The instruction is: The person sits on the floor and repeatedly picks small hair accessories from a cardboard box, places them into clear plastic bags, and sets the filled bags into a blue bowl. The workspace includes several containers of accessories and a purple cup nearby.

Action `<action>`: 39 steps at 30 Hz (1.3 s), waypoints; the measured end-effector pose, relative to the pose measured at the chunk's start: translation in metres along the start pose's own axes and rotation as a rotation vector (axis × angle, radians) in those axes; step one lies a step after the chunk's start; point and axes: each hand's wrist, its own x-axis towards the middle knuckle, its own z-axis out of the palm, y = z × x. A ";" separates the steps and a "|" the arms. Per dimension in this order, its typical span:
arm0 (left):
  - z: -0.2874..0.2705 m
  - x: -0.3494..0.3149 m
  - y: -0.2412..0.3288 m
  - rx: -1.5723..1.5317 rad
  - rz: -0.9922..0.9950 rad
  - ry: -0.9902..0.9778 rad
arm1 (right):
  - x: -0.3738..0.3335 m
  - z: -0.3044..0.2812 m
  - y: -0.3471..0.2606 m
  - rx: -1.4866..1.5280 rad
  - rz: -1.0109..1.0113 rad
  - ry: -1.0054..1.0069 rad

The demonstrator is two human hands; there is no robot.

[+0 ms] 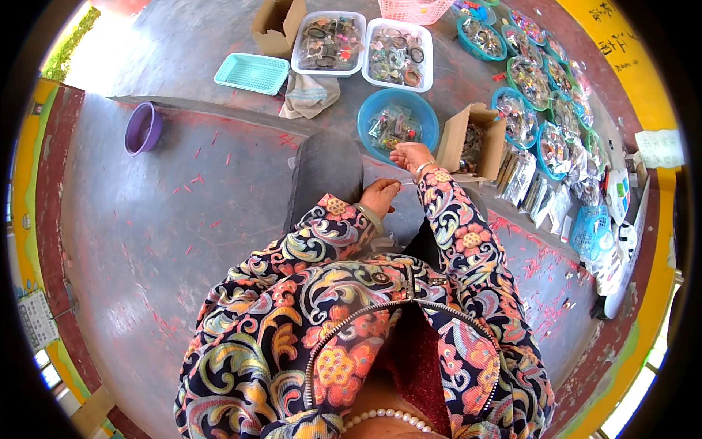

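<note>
My left hand (380, 196) is held over my lap with its fingers closed. A thin pale bit shows by its fingertips, too small to name. Further forward, my right hand (412, 157) is at the near rim of a round blue basin (363, 139), fingers pinched together. Whatever lies between those fingers is too small to make out. Inside the basin is a pile of small clear packets (391, 123) with colourful contents. Just right of my right hand stands an open cardboard box (452, 139) with packed items in it.
Two white trays (328, 72) (366, 82) of packaged trinkets lie ahead, near a turquoise basket (252, 74), a grey cloth (310, 95) and another cardboard box (278, 28). Several filled baskets (482, 41) line the right. A purple basin (143, 129) sits at left; red scraps dot the floor.
</note>
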 end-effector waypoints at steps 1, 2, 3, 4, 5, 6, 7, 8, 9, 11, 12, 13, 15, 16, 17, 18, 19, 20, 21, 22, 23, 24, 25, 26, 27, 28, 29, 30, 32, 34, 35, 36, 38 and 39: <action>0.000 -0.001 0.000 0.002 -0.005 -0.007 | -0.006 -0.003 0.000 -0.013 -0.011 -0.026; 0.001 -0.001 0.000 0.024 -0.005 -0.017 | -0.014 -0.008 -0.002 -0.017 -0.015 -0.048; 0.001 -0.001 0.001 0.048 -0.005 -0.028 | -0.023 -0.012 -0.004 -0.020 -0.020 -0.068; 0.000 -0.003 0.001 0.073 -0.006 -0.040 | -0.031 -0.018 -0.005 -0.022 -0.024 -0.088; 0.001 -0.004 0.001 0.089 0.009 -0.026 | -0.049 -0.021 -0.011 -0.019 -0.044 -0.115; 0.002 -0.004 0.000 0.086 0.019 -0.022 | -0.064 -0.027 -0.019 -0.025 -0.081 -0.126; 0.003 -0.003 -0.001 0.083 0.028 -0.018 | -0.077 -0.034 -0.025 -0.032 -0.117 -0.137; 0.004 -0.002 -0.002 0.081 0.038 -0.020 | -0.090 -0.041 -0.033 -0.038 -0.156 -0.142; 0.001 0.000 -0.003 0.091 0.028 -0.031 | -0.099 -0.051 -0.043 -0.067 -0.230 -0.117; -0.001 0.004 -0.006 0.063 0.003 -0.061 | -0.112 -0.082 -0.063 -0.092 -0.371 -0.044; -0.003 0.003 -0.004 0.050 -0.008 -0.068 | -0.114 -0.098 -0.072 -0.065 -0.422 0.017; -0.003 0.002 -0.003 0.048 -0.010 -0.060 | -0.117 -0.114 -0.081 -0.089 -0.467 0.083; 0.001 0.001 -0.003 0.050 -0.024 -0.072 | -0.124 -0.150 -0.091 -0.231 -0.524 0.311; 0.000 0.000 -0.003 0.050 -0.024 -0.057 | -0.119 -0.157 -0.094 -0.333 -0.521 0.403; -0.001 0.000 -0.002 0.067 -0.018 -0.054 | -0.111 -0.159 -0.094 -0.611 -0.606 0.445; -0.001 0.001 -0.003 0.075 -0.023 -0.060 | -0.107 -0.163 -0.094 -0.895 -0.680 0.494; -0.002 0.003 -0.004 0.081 -0.028 -0.064 | -0.101 -0.166 -0.093 -1.182 -0.748 0.536; -0.002 0.005 -0.005 0.090 -0.033 -0.069 | -0.089 -0.170 -0.085 -1.275 -0.783 0.510; -0.001 0.006 -0.006 0.114 -0.043 -0.077 | -0.076 -0.170 -0.076 -1.369 -0.815 0.485; 0.000 0.007 -0.006 0.137 -0.053 -0.085 | -0.066 -0.174 -0.068 -1.465 -0.845 0.458; -0.002 0.007 -0.007 0.161 -0.061 -0.080 | -0.061 -0.166 -0.066 -1.499 -0.825 0.428; -0.002 0.008 -0.007 0.169 -0.045 -0.076 | -0.056 -0.157 -0.064 -1.533 -0.804 0.397; -0.002 0.009 -0.008 0.178 -0.029 -0.071 | -0.052 -0.150 -0.062 -1.567 -0.782 0.367; -0.002 0.010 -0.009 0.187 -0.012 -0.066 | -0.048 -0.143 -0.063 -1.599 -0.687 0.355; -0.003 0.012 -0.010 0.195 -0.009 -0.076 | -0.043 -0.138 -0.066 -1.629 -0.591 0.344; -0.005 0.015 -0.013 0.204 -0.005 -0.088 | -0.040 -0.134 -0.069 -1.656 -0.494 0.333; -0.005 0.016 -0.012 0.212 -0.001 -0.100 | -0.037 -0.133 -0.068 -1.717 -0.486 0.302; -0.005 0.017 -0.013 0.231 0.006 -0.095 | -0.035 -0.133 -0.068 -1.746 -0.434 0.294; -0.004 0.015 -0.014 0.265 0.019 -0.087 | -0.034 -0.133 -0.064 -1.804 -0.327 0.278; -0.004 0.015 -0.012 0.247 0.007 -0.100 | -0.036 -0.134 -0.062 -1.791 -0.427 0.326; -0.003 0.013 -0.012 0.236 0.000 -0.106 | -0.036 -0.136 -0.061 -1.803 -0.463 0.342; -0.003 0.012 -0.011 0.238 -0.007 -0.099 | -0.036 -0.138 -0.060 -1.815 -0.498 0.358; 0.000 0.010 -0.008 0.243 -0.020 -0.087 | -0.038 -0.145 -0.059 -1.838 -0.584 0.385; 0.000 0.011 -0.008 0.244 -0.023 -0.090 | -0.041 -0.148 -0.062 -1.853 -0.639 0.396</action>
